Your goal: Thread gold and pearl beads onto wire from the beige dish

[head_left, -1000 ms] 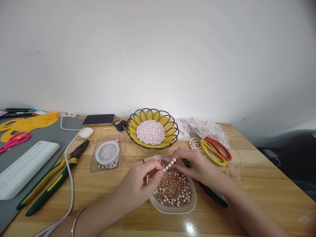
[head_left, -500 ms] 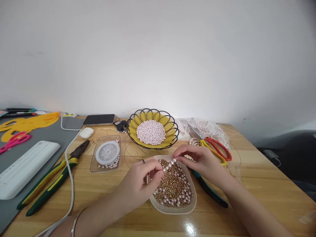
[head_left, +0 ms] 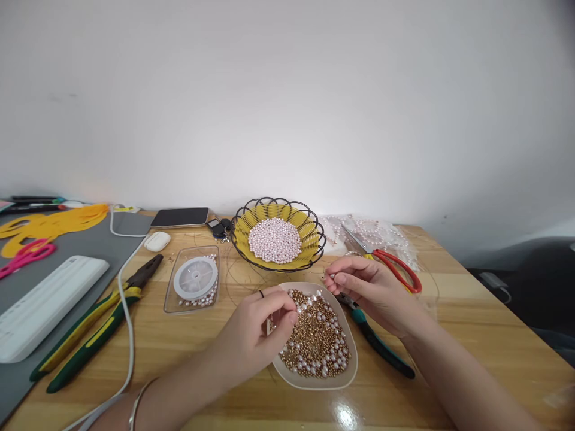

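Far left, on a gray mat (head_left: 108, 239): pink scissors (head_left: 22, 261), orange strips (head_left: 63, 222) behind, and a long white bar (head_left: 54, 305) in front. Next, on the wooden tabletop (head_left: 467, 323): green-and-yellow pliers (head_left: 103, 332), crossed by a white cable (head_left: 130, 323); farther back, a white case (head_left: 157, 241) and a dark-screened phone (head_left: 179, 216). Then a clear tray (head_left: 173, 302) with a spool (head_left: 196, 277) over pale beads. Left of center, the left hand (head_left: 258, 323), black ring on one finger, thumb and fingertips pinched together on a short pearl string (head_left: 308, 301). Behind, a yellow basket (head_left: 309, 239) with looped black rim and heaped pearl beads. At center, the pearl string, slanting rightward from the left fingertips across the back of a pale dish (head_left: 314, 381) of gold beads and pearls; contact with the beads below impossible to tell. To the right, well apart from the left, the right hand (head_left: 372, 293), thumb and fingers closed on a small pale bead (head_left: 332, 276), partly hidden. Beside the dish, teal-handled pliers (head_left: 381, 347); beyond, red-handled scissors (head_left: 378, 254), partly covered by the right hand, near clear plastic packaging (head_left: 386, 232) with pale beads.
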`<state>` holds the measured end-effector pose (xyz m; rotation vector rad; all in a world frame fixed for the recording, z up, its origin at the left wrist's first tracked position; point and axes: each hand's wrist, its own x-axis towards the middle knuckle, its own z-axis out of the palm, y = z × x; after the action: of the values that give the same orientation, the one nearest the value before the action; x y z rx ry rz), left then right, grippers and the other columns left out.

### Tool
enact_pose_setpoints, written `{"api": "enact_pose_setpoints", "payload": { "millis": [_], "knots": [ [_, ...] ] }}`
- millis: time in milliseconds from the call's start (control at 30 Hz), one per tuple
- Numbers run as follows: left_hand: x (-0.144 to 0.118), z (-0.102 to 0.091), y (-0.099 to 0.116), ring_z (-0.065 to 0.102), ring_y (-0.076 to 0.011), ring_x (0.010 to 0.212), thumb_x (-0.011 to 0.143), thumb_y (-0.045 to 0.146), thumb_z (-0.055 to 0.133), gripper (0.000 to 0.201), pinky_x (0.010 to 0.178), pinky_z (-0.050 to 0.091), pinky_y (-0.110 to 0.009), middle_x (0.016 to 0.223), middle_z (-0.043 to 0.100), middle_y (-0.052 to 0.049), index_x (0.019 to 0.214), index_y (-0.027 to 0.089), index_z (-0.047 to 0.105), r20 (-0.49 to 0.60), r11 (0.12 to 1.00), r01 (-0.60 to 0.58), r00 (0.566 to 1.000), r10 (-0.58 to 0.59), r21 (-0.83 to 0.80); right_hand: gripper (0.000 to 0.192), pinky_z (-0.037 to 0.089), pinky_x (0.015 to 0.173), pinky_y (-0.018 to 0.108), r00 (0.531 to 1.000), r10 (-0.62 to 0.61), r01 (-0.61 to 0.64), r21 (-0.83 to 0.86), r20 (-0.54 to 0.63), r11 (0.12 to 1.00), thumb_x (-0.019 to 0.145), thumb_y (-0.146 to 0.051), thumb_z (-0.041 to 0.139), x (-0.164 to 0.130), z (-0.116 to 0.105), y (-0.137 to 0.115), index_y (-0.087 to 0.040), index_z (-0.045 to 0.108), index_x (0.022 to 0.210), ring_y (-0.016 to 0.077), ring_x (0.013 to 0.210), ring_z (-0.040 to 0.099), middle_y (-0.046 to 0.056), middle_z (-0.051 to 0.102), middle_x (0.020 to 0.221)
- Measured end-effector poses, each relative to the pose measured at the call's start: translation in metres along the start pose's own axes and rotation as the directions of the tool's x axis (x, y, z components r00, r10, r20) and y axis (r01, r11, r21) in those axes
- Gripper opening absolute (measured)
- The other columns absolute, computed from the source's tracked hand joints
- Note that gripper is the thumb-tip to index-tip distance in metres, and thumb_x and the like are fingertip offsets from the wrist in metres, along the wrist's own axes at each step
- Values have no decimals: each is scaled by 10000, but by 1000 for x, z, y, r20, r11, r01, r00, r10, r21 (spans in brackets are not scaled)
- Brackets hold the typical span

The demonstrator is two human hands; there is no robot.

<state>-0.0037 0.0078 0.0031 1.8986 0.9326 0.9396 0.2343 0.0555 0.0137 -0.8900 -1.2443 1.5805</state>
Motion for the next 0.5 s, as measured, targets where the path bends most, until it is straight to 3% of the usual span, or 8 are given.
{"api": "enact_pose_setpoints", "payload": {
  "millis": [333, 500],
  "knots": [
    [-1, -1, -2, 521, -127, 699, 963, 126, 511, 165, 637, 376, -241, 746, 548, 19, 816, 186, 554, 18, 1000, 15, 1000, -15, -14, 155, 555, 671, 203, 1000, 20, -20, 22, 0, 1000, 742, -340, 913, -1, 0, -1, -240, 807, 792, 110, 691, 661, 0, 721, 742],
    [-2, 0, -1, 516, -123, 683, 963, 123, 512, 165, 627, 372, -237, 731, 541, 25, 819, 189, 556, 14, 1000, 4, 1000, -4, -10, 155, 559, 673, 259, 1000, -3, 3, -11, -5, 1000, 739, -346, 907, -1, 2, -1, -241, 802, 782, 137, 688, 646, 11, 717, 759]
  ]
}}
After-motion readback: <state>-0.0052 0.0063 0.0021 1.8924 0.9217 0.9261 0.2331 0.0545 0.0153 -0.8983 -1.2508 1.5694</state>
